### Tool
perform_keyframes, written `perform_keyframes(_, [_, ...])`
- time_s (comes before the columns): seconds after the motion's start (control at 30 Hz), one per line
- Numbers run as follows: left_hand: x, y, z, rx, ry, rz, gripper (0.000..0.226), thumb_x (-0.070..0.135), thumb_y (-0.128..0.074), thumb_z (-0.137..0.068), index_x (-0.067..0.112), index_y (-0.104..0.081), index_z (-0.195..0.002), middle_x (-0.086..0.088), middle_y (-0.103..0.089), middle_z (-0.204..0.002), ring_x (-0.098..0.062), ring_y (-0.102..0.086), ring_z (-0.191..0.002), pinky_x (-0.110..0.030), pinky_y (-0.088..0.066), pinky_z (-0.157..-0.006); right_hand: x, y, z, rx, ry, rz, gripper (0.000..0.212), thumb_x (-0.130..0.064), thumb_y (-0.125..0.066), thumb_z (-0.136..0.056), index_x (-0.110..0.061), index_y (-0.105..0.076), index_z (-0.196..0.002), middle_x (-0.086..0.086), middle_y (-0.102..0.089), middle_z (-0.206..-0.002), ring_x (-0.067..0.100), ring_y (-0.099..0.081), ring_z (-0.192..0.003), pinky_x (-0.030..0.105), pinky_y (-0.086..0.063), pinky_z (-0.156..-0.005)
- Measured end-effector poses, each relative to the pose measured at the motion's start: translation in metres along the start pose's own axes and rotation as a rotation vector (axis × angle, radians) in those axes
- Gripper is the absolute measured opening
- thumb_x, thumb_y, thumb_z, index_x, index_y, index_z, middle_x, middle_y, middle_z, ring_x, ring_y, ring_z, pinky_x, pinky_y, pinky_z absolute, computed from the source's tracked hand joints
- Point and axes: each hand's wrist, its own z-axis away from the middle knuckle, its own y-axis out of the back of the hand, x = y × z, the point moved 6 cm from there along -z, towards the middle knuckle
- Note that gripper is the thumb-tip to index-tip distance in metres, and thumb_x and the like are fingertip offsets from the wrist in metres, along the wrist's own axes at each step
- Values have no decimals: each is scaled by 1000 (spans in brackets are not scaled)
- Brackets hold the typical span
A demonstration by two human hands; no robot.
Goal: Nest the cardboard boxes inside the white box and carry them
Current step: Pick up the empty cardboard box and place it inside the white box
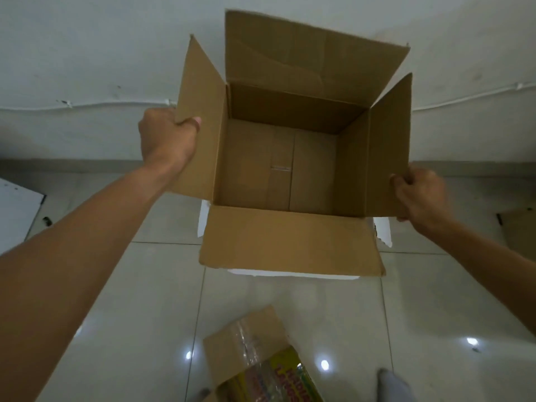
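Observation:
A large brown cardboard box (290, 169) hangs open in front of me, all its flaps spread and its inside empty. My left hand (166, 137) grips the left flap near its lower edge. My right hand (417, 192) is closed on the bottom corner of the right flap. Beneath the brown box, edges of the white box (290, 273) show on the floor, at the front and at both sides; most of it is hidden. A smaller cardboard box (261, 358) with tape and a yellow printed side lies on the floor close to me.
Glossy white floor tiles (145, 314) run up to a white wall (87, 53) with a cable along it. A white board (17, 210) lies at the far left. Another brown cardboard piece (519, 230) sits at the right edge. Something grey (387, 384) shows at the bottom.

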Motion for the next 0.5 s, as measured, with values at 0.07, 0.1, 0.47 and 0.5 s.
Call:
perform_keyframes(0.07, [3,-8,-3,-28,5,21,11,31,-69,-76,20,-70,-80,4,-68,-80,-16,-67,-73,-32,-57,-73,9,0,-3,15,-17,-24,18,-23,-46,-96,-9,-55,-88,5,-57,-69,23,-60,-56,21,-48,-32])
perform_keyframes(0.1, [5,-11,-4,-39,2,22,8,30,-69,-76,23,-67,-74,4,-68,-79,-16,-68,-72,-33,-57,-73,12,0,-3,16,-26,-35,17,-23,-46,-96,-10,-54,-88,3,-56,-69,22,-59,-56,22,-48,-32])
perform_keyframes(0.47, [-18,-51,-2,-40,-13,-90,25,27,-64,-83,2,-66,-83,-4,-60,-65,-17,-56,-54,-22,-44,-54,21,-3,-19,-14,-62,3,16,-27,-43,-97,-14,-52,-94,15,-62,-82,33,-63,-67,38,-57,-54])
perform_keyframes(0.5, [-23,-55,-2,-45,-11,-90,27,27,-64,-84,1,-65,-83,-4,-61,-67,-15,-55,-54,-21,-43,-55,23,-6,-20,-23,-65,6,17,-26,-43,-97,-13,-53,-96,16,-62,-82,33,-64,-68,35,-55,-52])
